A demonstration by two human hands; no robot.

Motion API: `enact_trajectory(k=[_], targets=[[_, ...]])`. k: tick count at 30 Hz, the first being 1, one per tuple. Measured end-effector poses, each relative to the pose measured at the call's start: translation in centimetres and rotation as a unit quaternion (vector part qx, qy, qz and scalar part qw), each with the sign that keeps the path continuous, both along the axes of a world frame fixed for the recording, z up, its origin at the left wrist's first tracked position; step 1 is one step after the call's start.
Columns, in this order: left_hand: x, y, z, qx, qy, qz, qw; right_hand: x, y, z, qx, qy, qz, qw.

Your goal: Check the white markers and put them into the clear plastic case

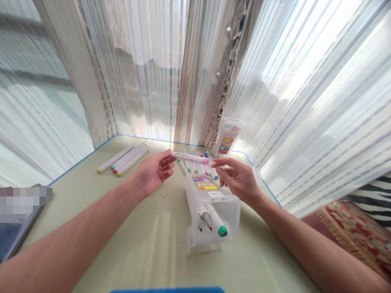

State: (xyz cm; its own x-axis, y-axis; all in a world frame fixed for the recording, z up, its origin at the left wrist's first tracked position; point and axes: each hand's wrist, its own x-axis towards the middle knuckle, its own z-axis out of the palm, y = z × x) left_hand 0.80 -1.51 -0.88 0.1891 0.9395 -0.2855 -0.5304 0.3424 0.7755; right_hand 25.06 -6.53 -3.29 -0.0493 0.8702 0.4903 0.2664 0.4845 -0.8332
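Observation:
A white marker with a pink end [191, 157] is pinched at its left end by my left hand [155, 171], held level above the table. Just off the pink end, my right hand [236, 177] has its fingers apart and seems to hold nothing. Below lies a clear plastic case [210, 199] on its side, its open end facing me. Several pens are inside, among them a green-ended marker [218, 223] and thinner grey-tipped ones. Behind the case, a row of white markers [198, 167] with green, red and blue ends rests on the table.
Several white markers [130, 158] with yellow, red and teal ends lie at the left on the pale green table [137, 244]. A second clear case [227, 138] stands upright at the back right. Sheer striped curtains [146, 81] hang behind the table.

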Motion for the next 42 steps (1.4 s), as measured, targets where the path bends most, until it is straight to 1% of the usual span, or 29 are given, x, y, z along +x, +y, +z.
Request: enact_trajectory(k=[7,11,14,18,23,28,33,37,42], targets=[[0.0,0.0,0.0,-0.003,0.01,0.005,1.0,0.1,0.0,0.2,0.01,-0.018,-0.006,1.0],[0.0,-0.1,-0.1,0.033,0.032,0.02,0.999,0.1,0.0,0.2,0.006,-0.007,0.0,1.0],[0.1,-0.3,-0.4,0.074,0.058,0.015,0.995,0.2,0.0,0.0,-0.004,0.002,0.007,1.0],[0.3,-0.5,-0.6,0.092,0.077,0.008,0.993,0.2,0.1,-0.5,-0.007,-0.001,0.02,1.0],[0.4,-0.6,-0.8,0.098,0.071,-0.013,0.992,0.5,0.3,-1.1,0.026,-0.002,-0.011,1.0],[0.5,-0.8,-0.7,0.115,0.065,0.0,0.991,0.5,0.1,-1.0,0.045,-0.007,-0.022,0.999],[0.6,-0.9,-0.6,0.129,0.061,0.0,0.99,0.6,0.0,-0.9,0.068,-0.031,-0.042,0.996],[0.6,-0.9,-0.5,0.132,0.052,0.0,0.99,0.6,0.0,-0.9,0.094,-0.041,-0.043,0.994],[0.6,-0.9,-0.5,0.132,0.054,0.001,0.99,0.5,-0.2,-0.7,0.108,-0.055,-0.044,0.992]])
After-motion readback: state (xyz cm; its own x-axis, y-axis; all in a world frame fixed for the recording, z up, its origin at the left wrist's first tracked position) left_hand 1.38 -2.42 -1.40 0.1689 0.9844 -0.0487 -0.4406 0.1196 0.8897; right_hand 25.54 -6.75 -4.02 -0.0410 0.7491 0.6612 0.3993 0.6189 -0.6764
